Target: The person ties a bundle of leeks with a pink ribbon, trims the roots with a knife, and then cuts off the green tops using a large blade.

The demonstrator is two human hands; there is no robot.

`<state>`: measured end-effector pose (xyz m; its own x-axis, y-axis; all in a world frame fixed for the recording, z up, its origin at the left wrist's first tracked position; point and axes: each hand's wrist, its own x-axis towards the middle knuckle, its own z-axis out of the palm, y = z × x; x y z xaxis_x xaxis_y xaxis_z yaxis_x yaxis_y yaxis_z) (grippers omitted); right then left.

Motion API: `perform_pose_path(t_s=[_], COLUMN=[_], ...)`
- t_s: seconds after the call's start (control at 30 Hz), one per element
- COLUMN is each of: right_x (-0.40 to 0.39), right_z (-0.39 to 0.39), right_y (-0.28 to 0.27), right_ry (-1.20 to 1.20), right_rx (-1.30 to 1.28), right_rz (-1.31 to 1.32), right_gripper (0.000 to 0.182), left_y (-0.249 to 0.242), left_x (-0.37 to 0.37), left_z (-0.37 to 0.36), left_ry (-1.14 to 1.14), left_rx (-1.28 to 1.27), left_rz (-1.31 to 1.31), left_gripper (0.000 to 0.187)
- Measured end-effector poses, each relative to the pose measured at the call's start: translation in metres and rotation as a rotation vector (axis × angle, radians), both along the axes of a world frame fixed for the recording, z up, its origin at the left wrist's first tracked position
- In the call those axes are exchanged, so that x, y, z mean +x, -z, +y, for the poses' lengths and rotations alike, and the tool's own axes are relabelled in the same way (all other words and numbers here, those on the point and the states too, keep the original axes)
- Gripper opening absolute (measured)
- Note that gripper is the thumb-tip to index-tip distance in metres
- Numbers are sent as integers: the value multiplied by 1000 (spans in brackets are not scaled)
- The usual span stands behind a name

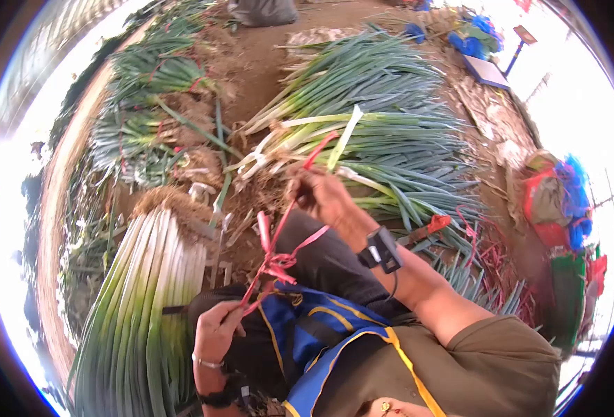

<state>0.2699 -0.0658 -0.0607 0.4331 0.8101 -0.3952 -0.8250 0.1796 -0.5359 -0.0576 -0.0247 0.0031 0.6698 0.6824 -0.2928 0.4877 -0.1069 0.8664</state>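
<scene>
- Two hands work one bunch of red ties (pixel 277 258): the strands run taut from 7 o'clock up toward 1 o'clock across the person's lap.
- Left hand (pixel 216 332), low at 7 o'clock, has its grip pinched on the lower ends of the ties, which seems to anchor the bunch.
- Right hand (pixel 321 194), near centre, has its grip pinched on a single strand, drawn up and away, likely to separate it from the rest.
- Knotted middle of the ties hangs between the hands, above a blue apron (pixel 307 333).
- Trimmed leeks (pixel 147 299) lie bundled at 8 o'clock, white stems aligned, just beside the left hand.
- Loose leeks (pixel 383 132) are heaped on the ground at 12 to 2 o'clock, beyond the right hand.
- More red strands litter the ground at 4 o'clock.
</scene>
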Motion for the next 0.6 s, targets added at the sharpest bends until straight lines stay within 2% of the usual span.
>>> perform_pose_path(t_s=[0.03, 0.1, 0.13, 0.17, 0.2, 0.23, 0.27, 0.33, 0.37, 0.43, 0.53, 0.6], right_x=[-6, -25, -39, -56, -77, -88, -101, -106, -103, -91, -64, -42], right_z=[-5, -9, -6, -2, 6, -2, 2, -7, -9, -4, -10, -25], right_y=[-8, -27, -26, -25, -12, -28, -23, -42, -42, -25, 3, 31], right_ry=[-15, -70, -112, -156, -115, -272, -208, -366, -318, -82, -31, -242], right_rx=[-32, -68, -50, 70, 193, 258, 466, 577, 552, 527, 424, 382], right_rz=[-155, -356, -448, -511, -614, -621, -743, -604, -726, -1028, -947, -433], right_gripper=[15, 19, 17, 14, 14, 12, 13, 15, 14, 14, 9, 22], left_y=[5, 1, -9, -22, -35, -40, -37, -7, 7, -2, -7, -12], left_x=[-2, -1, 8, 20, 34, 50, 66, 70, 69, 81, 84, 74], left_z=[4, 16, 16, 13, 6, -3, -12, -3, 1, -3, 7, 20], left_ry=[61, 68, -121, -99, -175, -245, -172, -140, -127, -186, -280, -265], left_rx=[194, 1020, 831, 822, 445, 61, 42, 10, -13, -70, -28, 32], left_rz=[61, 193, 184, 177, -22, -207, -276, -239, -207, -199, -118, -95], left_gripper=[13, 26, 32, 32, 32, 33, 34, 31, 29, 22, 19, 20])
